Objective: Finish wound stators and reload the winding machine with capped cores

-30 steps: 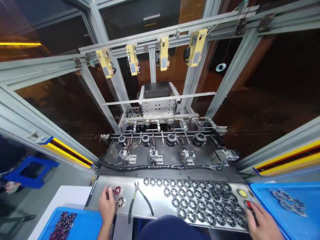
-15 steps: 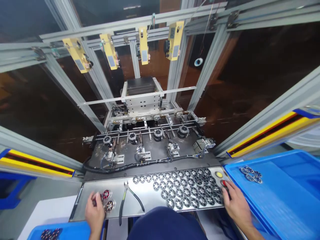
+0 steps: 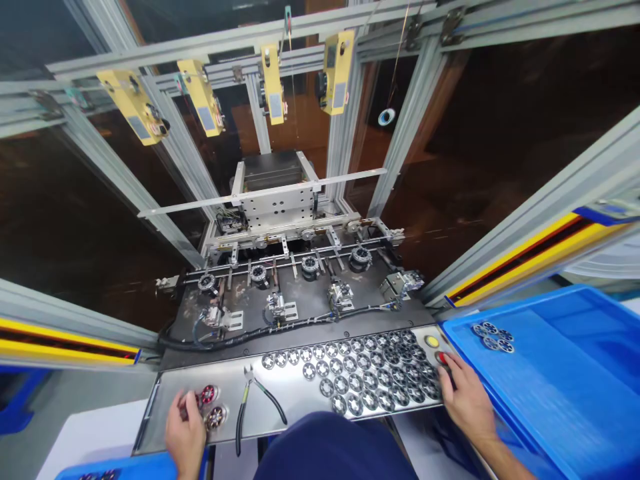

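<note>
My left hand [image 3: 185, 427] is over the left end of the steel tray, its fingers curled round a small dark wound motor core, mostly hidden. Just right of it lie a core with red windings [image 3: 208, 394] and a copper-coloured one [image 3: 215, 418]. My right hand [image 3: 467, 397] is at the tray's right end, with fingertips on the red button [image 3: 441, 358] and thumb apart; I see nothing held in it. Rows of round slotted metal cores [image 3: 355, 382] fill the tray's right half. Green-and-black side cutters [image 3: 242, 410] lie between.
A fixture bench [image 3: 300, 293] with several round stations stands behind the tray. Yellow units [image 3: 335, 73] hang from the frame above. A yellow button [image 3: 431, 341] sits beside the red one. The blue bin [image 3: 565, 360] at right holds several cores [image 3: 493, 337]. Yellow light bars flank both sides.
The whole view has shifted slightly left as the head camera moved. My left hand still grips the core, and my right hand stays at the red button.
</note>
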Demonstrator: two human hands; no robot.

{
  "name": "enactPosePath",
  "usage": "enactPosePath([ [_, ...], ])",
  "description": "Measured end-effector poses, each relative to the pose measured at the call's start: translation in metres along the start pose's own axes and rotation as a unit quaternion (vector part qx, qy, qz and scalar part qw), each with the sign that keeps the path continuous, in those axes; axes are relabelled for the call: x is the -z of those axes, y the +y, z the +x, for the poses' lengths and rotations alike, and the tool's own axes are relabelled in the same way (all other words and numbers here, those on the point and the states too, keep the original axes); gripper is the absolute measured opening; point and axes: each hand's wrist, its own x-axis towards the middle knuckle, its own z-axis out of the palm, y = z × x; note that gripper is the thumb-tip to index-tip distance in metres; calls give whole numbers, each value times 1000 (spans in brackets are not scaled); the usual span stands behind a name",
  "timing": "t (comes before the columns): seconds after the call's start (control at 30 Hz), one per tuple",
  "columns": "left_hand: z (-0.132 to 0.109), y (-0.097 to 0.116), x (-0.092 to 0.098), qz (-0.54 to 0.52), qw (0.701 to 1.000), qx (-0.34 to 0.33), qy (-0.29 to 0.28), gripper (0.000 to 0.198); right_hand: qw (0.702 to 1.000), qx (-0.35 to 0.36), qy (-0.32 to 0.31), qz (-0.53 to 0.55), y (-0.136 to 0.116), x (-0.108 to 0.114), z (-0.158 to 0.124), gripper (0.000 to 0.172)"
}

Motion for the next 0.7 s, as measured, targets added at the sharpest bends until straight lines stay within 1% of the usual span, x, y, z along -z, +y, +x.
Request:
enactPosePath([
  [0.23,-1,3,3,-1,1000,9,-2,60,1000,-4,-1,-15,-1,0,-3,43],
  [0.5,-2,11,2,2,1000,16,23,52,1000,-15,-8,-15,-2,2,-4,46],
  [0.7,-3,15,3,-1,999,20,38,51,1000,-21,-13,-18,-4,3,-3,43],
])
